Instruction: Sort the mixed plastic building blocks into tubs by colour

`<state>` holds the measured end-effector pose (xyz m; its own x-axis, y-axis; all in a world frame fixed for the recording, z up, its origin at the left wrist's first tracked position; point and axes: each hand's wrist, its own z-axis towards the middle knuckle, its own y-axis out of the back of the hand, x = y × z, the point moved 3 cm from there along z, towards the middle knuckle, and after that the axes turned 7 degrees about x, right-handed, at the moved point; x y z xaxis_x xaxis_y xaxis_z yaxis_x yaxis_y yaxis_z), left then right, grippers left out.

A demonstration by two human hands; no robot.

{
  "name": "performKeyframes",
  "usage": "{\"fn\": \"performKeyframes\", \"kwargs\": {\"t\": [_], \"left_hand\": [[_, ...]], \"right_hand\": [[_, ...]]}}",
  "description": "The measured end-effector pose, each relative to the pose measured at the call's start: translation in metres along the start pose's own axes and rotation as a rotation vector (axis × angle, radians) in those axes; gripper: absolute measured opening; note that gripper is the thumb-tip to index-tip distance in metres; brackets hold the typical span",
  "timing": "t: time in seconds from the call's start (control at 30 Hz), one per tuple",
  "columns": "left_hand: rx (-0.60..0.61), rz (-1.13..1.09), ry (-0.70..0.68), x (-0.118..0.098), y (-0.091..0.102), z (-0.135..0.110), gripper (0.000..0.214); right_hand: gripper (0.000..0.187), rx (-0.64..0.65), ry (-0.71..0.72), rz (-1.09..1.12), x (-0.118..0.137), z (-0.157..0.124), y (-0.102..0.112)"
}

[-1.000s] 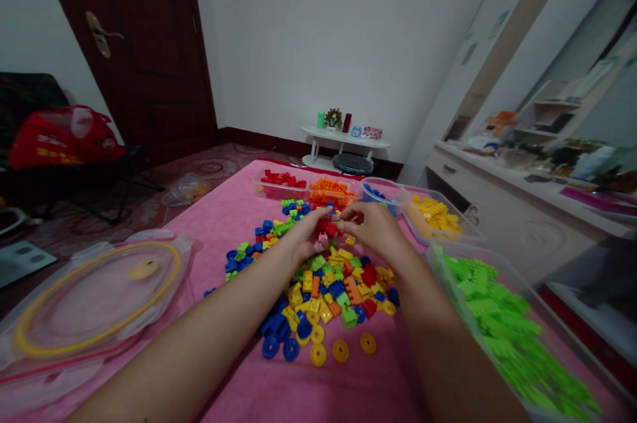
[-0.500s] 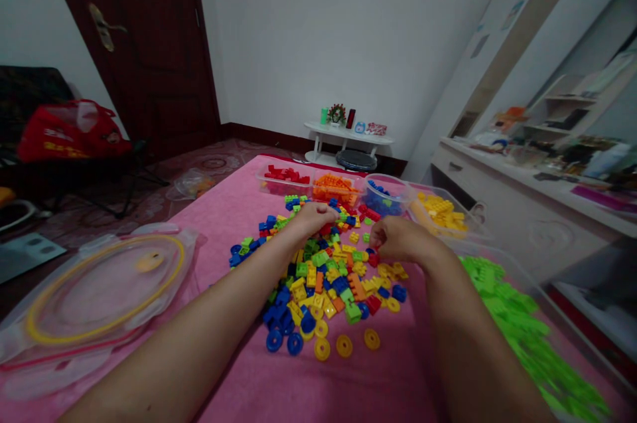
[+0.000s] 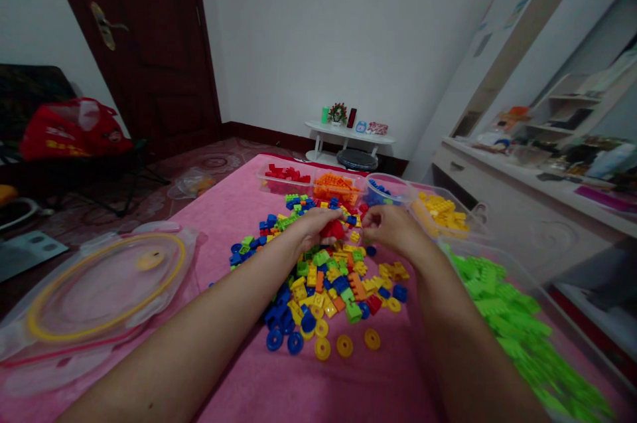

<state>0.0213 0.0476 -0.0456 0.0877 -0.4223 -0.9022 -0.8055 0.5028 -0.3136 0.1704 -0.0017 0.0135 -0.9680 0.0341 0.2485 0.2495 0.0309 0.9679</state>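
Note:
Over the middle of a mixed heap of toy building blocks, my left hand is closed around red building blocks, which show between its fingers. To its right, my right hand is pinched at the far right side of the heap. Its fingertips are close to some red blocks at the back, and whether they grip anything is hidden. Yellow ring pieces and blue ring pieces lie at the near edge of the heap.
Behind the heap stand clear containers of red blocks, orange blocks, blue blocks and yellow blocks. A large bin of green blocks is at the right. Clear lids lie at the left on the pink cloth.
My right hand has moved away from the right side of the heap, toward its back. My left hand has turned slightly, and more red shows in it.

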Motion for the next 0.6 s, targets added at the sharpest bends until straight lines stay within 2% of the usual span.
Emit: {"fn": "performKeyframes", "kwargs": {"t": [0.07, 0.17, 0.3, 0.43, 0.5, 0.57, 0.6], "left_hand": [[0.106, -0.194, 0.086, 0.001, -0.003, -0.001, 0.024], [0.24, -0.414, 0.107, 0.0, -0.006, -0.003, 0.031], [0.244, -0.541, 0.107, 0.001, -0.005, -0.003, 0.029], [0.128, -0.613, 0.058, -0.005, 0.005, -0.002, 0.02], [-0.024, -0.65, -0.047, -0.019, 0.02, 0.0, 0.017], [-0.202, -0.654, -0.174, -0.039, 0.042, 0.004, 0.014], [-0.252, -0.645, -0.211, -0.051, 0.053, 0.007, 0.015]], "right_hand": [[0.013, -0.173, 0.116, 0.13, 0.016, -0.003, 0.008], [0.021, -0.319, 0.23, 0.291, 0.034, -0.004, 0.006], [0.028, -0.468, 0.261, 0.432, 0.034, -0.002, 0.001], [0.028, -0.579, 0.246, 0.539, 0.021, -0.004, 0.008], [0.028, -0.605, 0.237, 0.591, 0.017, -0.005, 0.013], [0.029, -0.621, 0.233, 0.635, 0.016, -0.008, 0.016], [0.029, -0.627, 0.233, 0.656, 0.016, -0.009, 0.018]]}}
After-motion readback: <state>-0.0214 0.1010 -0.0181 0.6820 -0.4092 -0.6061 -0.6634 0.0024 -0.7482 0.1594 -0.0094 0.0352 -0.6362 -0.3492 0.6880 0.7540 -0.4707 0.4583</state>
